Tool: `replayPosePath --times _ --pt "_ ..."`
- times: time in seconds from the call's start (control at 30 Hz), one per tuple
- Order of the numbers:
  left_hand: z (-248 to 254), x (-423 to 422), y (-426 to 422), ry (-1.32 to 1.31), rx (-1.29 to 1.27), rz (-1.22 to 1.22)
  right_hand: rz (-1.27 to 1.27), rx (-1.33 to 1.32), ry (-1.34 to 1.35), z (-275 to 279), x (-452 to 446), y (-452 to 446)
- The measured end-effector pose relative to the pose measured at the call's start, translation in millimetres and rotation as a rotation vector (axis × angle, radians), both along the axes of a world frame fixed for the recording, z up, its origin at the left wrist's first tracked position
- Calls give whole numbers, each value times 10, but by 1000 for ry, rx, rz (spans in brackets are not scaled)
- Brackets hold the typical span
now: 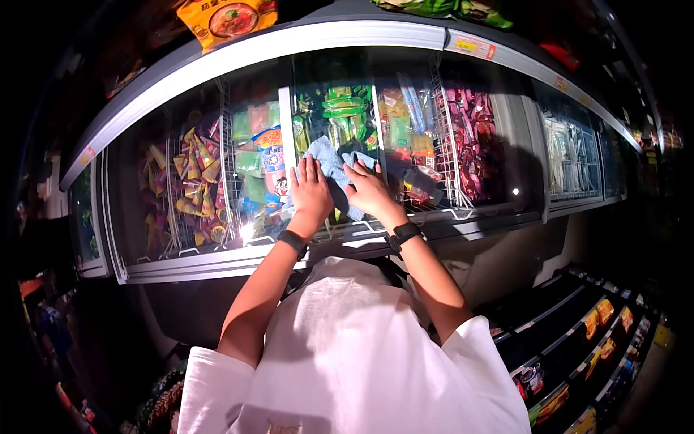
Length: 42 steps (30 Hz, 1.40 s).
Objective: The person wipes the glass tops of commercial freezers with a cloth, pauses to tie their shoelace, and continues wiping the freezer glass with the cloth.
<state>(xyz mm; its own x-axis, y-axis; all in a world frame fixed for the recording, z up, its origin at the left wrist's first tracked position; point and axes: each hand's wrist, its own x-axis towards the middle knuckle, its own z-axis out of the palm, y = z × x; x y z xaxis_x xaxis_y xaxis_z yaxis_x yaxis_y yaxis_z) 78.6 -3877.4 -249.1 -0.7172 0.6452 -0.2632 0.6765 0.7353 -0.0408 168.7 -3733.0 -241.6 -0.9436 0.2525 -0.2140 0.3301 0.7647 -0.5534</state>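
Cloth (327, 156), blue and crumpled, on the glass-topped freezer (195, 269), between and partly under both hands. Left hand (311, 194), right hand (372, 195): palms down, fingers extended, grip wide, not closed round it. Could bunch or slip free if palms press unevenly. Long axis looks roughly near-to-far, slightly slanted; no clear pointing end. Green packs (345, 108) below glass.

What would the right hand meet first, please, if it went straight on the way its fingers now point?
Most likely the blue cloth, bunched just ahead of the right hand; depth is unclear here, so the two may already be touching.
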Motion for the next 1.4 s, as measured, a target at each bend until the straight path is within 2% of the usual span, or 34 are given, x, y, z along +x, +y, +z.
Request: replayPosePath --times 0.07,0.17,0.33,0.4,0.6,0.67,0.8,1.07,1.13,1.2,1.27,1.3,1.33,1.4 --pt "-3 136 -154 7 156 -71 95 35 -6 -8 99 -52" --pt "17 427 -486 -258 325 -191 180 31 20 6 408 -69" --pt "-63 428 -503 -185 403 -166 140 10 -56 32 472 62" --pt "-79 331 -348 -130 344 -131 108 117 -45 15 233 117" --pt "-164 -116 78 -3 200 -57 -23 95 3 -106 -586 201" --pt "-196 -183 108 61 129 -61 -32 83 -16 -82 -696 165" --pt "-239 -197 -38 46 161 -98 20 74 -24 -57 -561 104" --pt "-316 -23 -946 165 295 -240 208 44 68 -47 -102 -657" --pt "-282 -1 -1263 126 321 -213 268 14 17 80 -114 -972" --pt "-270 -31 -1649 44 229 -181 258 17 163 29 -133 -1297" --pt "-308 -110 -2021 9 218 -213 323 14 199 73 -219 -1592" --pt "-304 -155 -2180 13 207 -212 359 -75 53 64 -284 -1757" --pt "-313 -179 -2325 12 195 -211 396 37 49 62 -295 -1919" --pt "-337 -259 -2577 15 207 -184 389 77 106 28 -376 -2149"
